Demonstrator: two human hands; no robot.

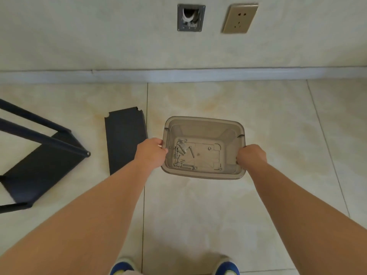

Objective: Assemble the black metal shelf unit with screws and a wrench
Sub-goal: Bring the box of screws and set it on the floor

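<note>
Both hands are on the plastic bin (204,124): left hand (152,151) gripping its left rim, right hand (251,155) curled round the right rim. Screws (181,157) lie loose inside between them. Black shelf panel (125,139) sits on the floor just left of the left hand, shelf frame (39,155) further left.

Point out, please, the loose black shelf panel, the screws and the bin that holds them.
loose black shelf panel (125,140), head view, middle of its flat face.
screws (180,155), head view, the heap on the bin's floor.
bin (204,121), head view, far rim.
</note>
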